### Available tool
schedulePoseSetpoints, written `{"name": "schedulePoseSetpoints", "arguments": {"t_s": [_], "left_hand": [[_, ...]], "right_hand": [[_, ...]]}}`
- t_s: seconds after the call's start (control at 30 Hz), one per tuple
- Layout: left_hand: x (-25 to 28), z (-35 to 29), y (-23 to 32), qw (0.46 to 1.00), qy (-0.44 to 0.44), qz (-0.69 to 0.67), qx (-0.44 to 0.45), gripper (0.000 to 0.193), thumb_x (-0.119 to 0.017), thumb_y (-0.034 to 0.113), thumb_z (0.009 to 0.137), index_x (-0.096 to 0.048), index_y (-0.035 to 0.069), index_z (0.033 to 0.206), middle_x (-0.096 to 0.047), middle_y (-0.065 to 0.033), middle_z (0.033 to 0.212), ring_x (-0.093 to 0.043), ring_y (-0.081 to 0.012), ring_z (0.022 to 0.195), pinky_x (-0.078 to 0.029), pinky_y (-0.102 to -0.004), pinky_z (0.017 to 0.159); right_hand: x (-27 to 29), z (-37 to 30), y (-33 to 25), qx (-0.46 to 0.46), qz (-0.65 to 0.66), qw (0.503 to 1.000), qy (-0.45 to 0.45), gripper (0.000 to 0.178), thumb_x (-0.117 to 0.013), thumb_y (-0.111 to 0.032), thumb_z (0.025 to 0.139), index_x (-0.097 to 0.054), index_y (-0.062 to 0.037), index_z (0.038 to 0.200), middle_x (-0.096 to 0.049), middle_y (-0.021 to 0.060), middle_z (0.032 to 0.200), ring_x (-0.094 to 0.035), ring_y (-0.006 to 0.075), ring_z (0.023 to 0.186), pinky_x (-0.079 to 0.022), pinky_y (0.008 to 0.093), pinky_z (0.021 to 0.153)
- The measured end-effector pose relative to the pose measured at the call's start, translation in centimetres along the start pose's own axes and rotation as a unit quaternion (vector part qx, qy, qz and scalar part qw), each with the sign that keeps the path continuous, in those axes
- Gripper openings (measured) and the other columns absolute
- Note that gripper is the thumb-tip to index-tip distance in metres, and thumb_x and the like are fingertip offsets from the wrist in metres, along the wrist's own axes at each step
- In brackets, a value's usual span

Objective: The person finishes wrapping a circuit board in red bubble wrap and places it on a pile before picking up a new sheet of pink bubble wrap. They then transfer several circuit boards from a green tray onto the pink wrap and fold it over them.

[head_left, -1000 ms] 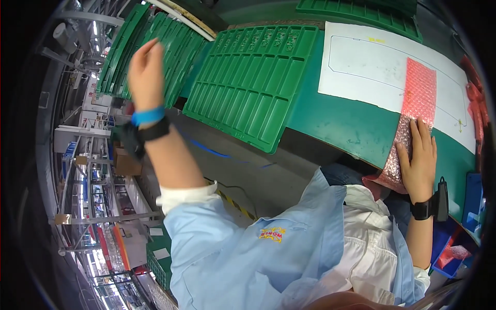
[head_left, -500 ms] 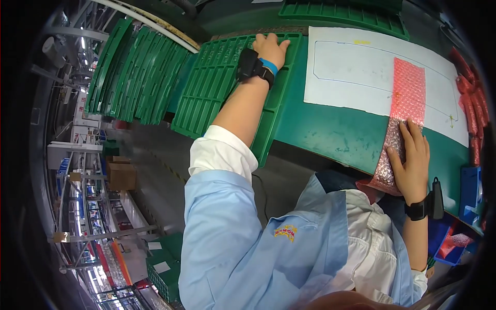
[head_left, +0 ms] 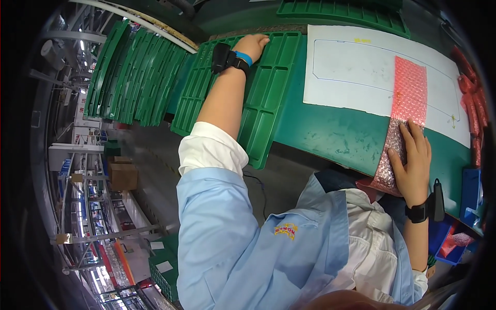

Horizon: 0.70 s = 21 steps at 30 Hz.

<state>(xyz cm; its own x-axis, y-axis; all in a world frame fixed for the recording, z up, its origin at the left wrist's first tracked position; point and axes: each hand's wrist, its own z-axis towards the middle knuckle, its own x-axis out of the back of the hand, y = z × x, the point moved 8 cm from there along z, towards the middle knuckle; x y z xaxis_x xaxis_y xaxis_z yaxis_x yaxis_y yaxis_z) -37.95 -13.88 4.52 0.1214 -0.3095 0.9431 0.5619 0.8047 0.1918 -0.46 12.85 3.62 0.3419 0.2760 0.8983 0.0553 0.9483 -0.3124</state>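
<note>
At the far side, my left hand (head_left: 253,45) is over the green compartment tray (head_left: 271,77), its fingers curled together. What they hold, if anything, is hidden. My right hand (head_left: 415,160) lies on the pink bubble-wrap bag (head_left: 409,85), fingers stretched out and thumb apart, on its silvery-looking lower part. The bag's upper part rests on a white sheet (head_left: 341,67) with drawn outlines. Its lower end reaches the near edge of the green tabletop (head_left: 325,129).
Several green trays (head_left: 139,77) stand stacked on edge at the left. Another green tray (head_left: 341,13) lies at the back. Red-pink wrapped bundles (head_left: 471,103) and a blue bin (head_left: 471,194) are at the right. A cardboard box (head_left: 123,173) sits beyond the table at the lower left.
My left hand has moved a little left over the tray, and its fingers have gone from spread to curled. My right hand and the bubble-wrap bag have stayed in place.
</note>
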Motion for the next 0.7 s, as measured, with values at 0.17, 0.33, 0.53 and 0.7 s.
{"name": "schedulePoseSetpoints", "arguments": {"t_s": [0.17,0.33,0.53,0.7], "left_hand": [[-1.4,-0.3,-0.9,1.000,0.019,0.010,0.013,0.033,-0.050,0.034,0.090,-0.059,0.010,0.110,-0.059,-0.0180,0.106,-0.054,-0.0366,0.100,-0.044,-0.0458,0.085],[-1.3,0.1,-0.5,1.000,0.003,0.004,0.004,0.035,-0.049,0.038,0.090,-0.058,0.008,0.106,-0.060,-0.0197,0.101,-0.054,-0.0384,0.098,-0.044,-0.0448,0.084],[-0.9,-0.5,0.0,0.997,0.011,0.024,0.071,0.028,-0.057,0.032,0.086,-0.055,0.006,0.097,-0.056,-0.0215,0.099,-0.053,-0.0395,0.094,-0.043,-0.0453,0.083],[0.1,-0.7,-1.1,0.992,0.075,-0.072,0.078,0.020,-0.057,0.018,0.083,-0.053,0.005,0.098,-0.054,-0.0218,0.098,-0.052,-0.0378,0.094,-0.043,-0.0436,0.082]], "right_hand": [[-0.1,0.1,0.0,0.003,0.007,1.000,-0.004,0.051,-0.062,-0.021,0.080,-0.048,-0.0051,0.125,-0.042,0.0135,0.135,-0.040,0.0306,0.123,-0.024,0.0435,0.105],[0.0,0.1,-0.1,0.003,-0.001,1.000,0.001,0.050,-0.062,-0.021,0.080,-0.049,-0.0049,0.125,-0.043,0.0135,0.134,-0.040,0.0308,0.123,-0.024,0.0431,0.105],[0.1,0.1,0.0,-0.004,0.016,1.000,-0.003,0.050,-0.063,-0.021,0.079,-0.049,-0.0050,0.124,-0.043,0.0136,0.133,-0.040,0.0308,0.123,-0.024,0.0432,0.105],[0.1,0.1,0.1,-0.003,0.018,1.000,-0.003,0.049,-0.063,-0.021,0.079,-0.049,-0.0053,0.124,-0.044,0.0136,0.133,-0.040,0.0306,0.123,-0.024,0.0432,0.105]]}}
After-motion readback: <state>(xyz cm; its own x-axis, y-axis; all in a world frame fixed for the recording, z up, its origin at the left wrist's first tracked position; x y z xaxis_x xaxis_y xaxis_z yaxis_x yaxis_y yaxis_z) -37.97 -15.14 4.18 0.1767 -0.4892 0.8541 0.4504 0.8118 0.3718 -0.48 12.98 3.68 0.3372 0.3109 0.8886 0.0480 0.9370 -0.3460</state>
